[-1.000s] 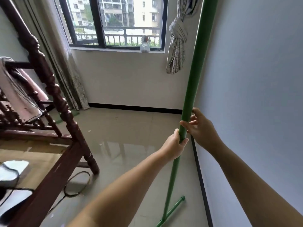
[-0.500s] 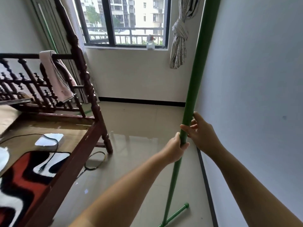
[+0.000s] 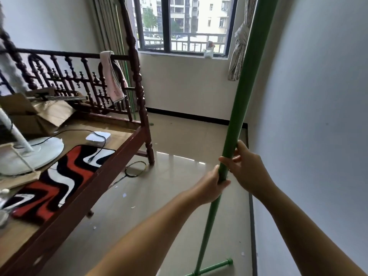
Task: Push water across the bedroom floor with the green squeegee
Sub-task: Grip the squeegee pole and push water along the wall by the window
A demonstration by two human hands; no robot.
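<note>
with left hand (image 3: pixel 212 185) wrapped tight on the green squeegee (image 3: pixel 236 124) pole and right hand (image 3: pixel 246 169) just above it, fingers curled loosely round, the pole stands near-upright, blade on the wet floor (image 3: pixel 169 196) beside the right wall. judgement: stroke set-up; next, tilt the pole and push toward the window.

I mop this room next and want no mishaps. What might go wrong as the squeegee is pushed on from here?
The squeegee head sits close to the right wall and may scrape it. A racket lies on the wet floor by the bed leg; water could reach it. The glossy floor looks slippery.
</note>
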